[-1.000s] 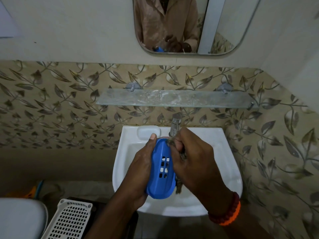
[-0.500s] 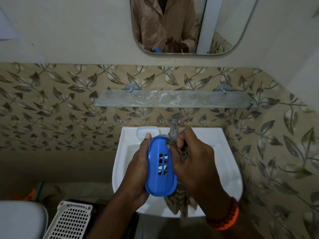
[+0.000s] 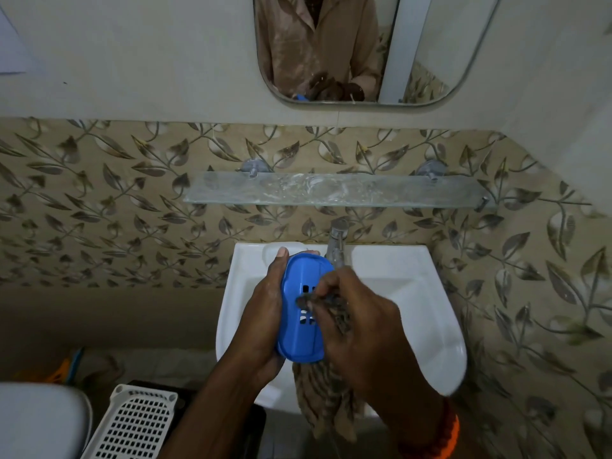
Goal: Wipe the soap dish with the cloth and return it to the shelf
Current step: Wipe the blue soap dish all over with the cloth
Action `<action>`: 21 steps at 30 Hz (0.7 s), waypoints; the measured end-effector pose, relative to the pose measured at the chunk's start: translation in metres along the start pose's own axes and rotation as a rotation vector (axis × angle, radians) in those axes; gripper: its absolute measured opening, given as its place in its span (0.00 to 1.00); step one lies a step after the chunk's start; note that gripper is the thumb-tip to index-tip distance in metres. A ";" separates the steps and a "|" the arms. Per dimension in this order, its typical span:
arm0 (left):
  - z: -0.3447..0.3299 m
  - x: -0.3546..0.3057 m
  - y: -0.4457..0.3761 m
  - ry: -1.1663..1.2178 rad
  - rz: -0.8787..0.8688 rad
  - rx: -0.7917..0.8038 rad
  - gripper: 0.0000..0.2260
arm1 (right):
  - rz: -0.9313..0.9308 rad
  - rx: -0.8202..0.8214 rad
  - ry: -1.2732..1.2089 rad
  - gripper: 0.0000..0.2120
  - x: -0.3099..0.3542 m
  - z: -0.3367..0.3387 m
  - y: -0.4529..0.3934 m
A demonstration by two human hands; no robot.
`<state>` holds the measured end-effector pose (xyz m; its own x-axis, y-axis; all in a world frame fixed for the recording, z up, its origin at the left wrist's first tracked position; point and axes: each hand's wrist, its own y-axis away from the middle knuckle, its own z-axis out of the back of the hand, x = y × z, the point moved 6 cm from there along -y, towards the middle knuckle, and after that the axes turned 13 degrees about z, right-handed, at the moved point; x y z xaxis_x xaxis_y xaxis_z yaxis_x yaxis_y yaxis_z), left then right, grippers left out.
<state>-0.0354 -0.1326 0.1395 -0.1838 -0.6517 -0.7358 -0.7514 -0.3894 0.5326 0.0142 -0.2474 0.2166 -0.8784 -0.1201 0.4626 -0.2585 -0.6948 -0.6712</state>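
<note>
A blue plastic soap dish with drain slots is held over the white sink, its long axis pointing away from me. My left hand grips its left edge, thumb at the far end. My right hand presses a brown patterned cloth against the slotted middle of the dish; the rest of the cloth hangs down below the dish and sink front. The glass shelf on the wall above the tap carries nothing.
A chrome tap stands just behind the dish. A mirror hangs above the shelf. A white perforated basket and a white toilet lid sit at lower left. Leaf-patterned tiles cover the wall.
My right hand with the cloth has slid from the dish's right edge onto its slotted middle. More of the cloth now hangs below. The dish has turned to face me more.
</note>
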 end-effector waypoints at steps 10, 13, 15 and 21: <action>-0.001 0.019 0.005 -0.013 0.042 0.025 0.21 | 0.027 -0.057 0.063 0.15 -0.002 -0.007 -0.015; 0.005 0.014 0.004 0.006 0.052 0.005 0.24 | 0.042 0.019 -0.021 0.15 0.007 -0.017 -0.006; 0.009 0.009 0.003 0.030 0.050 0.002 0.26 | 0.037 0.088 -0.093 0.16 0.012 -0.024 0.007; 0.010 0.007 0.000 0.048 0.074 0.002 0.30 | 0.008 0.136 -0.166 0.14 0.016 -0.025 0.025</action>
<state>-0.0428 -0.1306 0.1297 -0.2090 -0.7090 -0.6735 -0.7378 -0.3377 0.5845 -0.0165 -0.2487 0.1927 -0.7991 -0.2332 0.5541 -0.1852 -0.7815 -0.5959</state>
